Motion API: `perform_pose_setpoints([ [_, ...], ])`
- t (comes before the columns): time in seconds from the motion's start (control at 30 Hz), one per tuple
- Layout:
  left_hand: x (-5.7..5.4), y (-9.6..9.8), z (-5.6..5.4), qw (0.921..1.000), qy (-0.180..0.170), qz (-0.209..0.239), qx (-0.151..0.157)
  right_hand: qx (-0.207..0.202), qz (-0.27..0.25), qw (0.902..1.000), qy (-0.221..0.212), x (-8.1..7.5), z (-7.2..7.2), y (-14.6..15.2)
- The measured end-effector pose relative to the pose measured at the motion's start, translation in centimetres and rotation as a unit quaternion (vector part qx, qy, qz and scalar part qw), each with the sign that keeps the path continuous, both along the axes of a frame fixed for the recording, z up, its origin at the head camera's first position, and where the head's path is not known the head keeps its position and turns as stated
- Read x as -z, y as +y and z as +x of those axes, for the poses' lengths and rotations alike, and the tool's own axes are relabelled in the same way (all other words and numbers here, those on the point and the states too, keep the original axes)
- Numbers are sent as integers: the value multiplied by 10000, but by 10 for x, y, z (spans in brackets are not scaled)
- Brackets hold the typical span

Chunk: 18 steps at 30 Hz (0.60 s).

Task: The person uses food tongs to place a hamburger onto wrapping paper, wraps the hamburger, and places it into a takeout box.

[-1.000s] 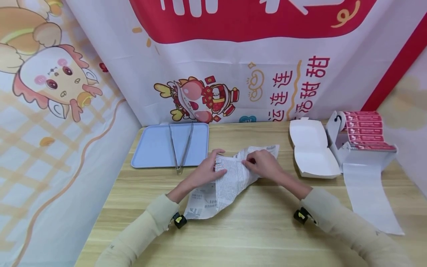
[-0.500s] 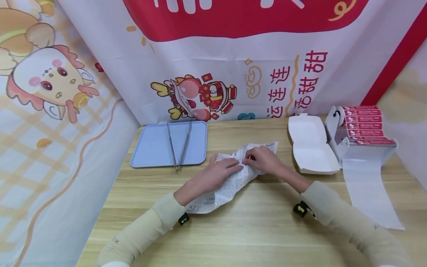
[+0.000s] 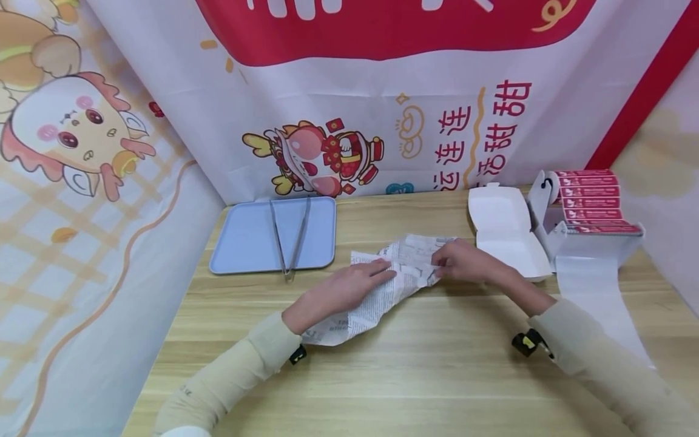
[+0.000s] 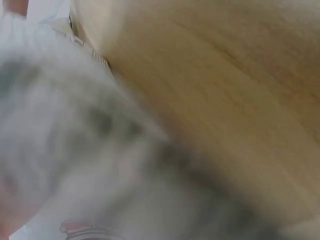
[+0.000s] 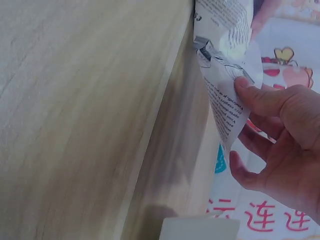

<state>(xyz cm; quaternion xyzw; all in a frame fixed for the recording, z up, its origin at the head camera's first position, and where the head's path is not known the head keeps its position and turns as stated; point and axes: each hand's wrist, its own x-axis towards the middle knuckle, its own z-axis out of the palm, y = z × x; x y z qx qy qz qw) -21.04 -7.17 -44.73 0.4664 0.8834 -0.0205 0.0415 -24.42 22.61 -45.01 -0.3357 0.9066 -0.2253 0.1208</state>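
A sheet of newspaper-print wrapping paper (image 3: 377, 309), folded into a long bundle, lies slantwise on the table; whether anything is inside is hidden. My left hand (image 3: 352, 286) rests on its middle with fingers laid across the fold, the thumb out of sight. At the far right end, my right hand (image 3: 468, 261) pinches the paper's edge. The right wrist view shows the thumb of that hand (image 5: 295, 125) on the printed face of the paper (image 5: 225, 85), with fingers behind. In the left wrist view the close paper (image 4: 100, 135) is blurred.
Metal tongs (image 3: 298, 247) lie on a blue tray (image 3: 235, 243) at the back left. An open white box (image 3: 505, 233) stands back right, beside a dispenser (image 3: 597, 243) with a roll of red labels (image 3: 592, 197). A pale backing strip (image 3: 590, 297) trails forward from it.
My left hand has come over onto the middle of the paper. My right hand has slid right, from the fold to the paper's right end. The view has shifted slightly.
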Motion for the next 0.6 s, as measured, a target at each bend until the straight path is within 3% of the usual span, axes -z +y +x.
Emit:
perform_pose_setpoints([
  [0.13,1,1,-1,9997,-76,133,163,187,5,9996,-213,4,-3,6],
  [0.27,2,2,-1,9997,-52,98,223,114,-13,9992,-378,4,-7,-2],
  [0.43,3,1,-2,9999,-46,-18,112,-110,-318,9994,-116,2,-13,-33],
  [0.6,4,3,-2,9996,-39,52,262,87,-598,9981,-106,8,-20,-48],
])
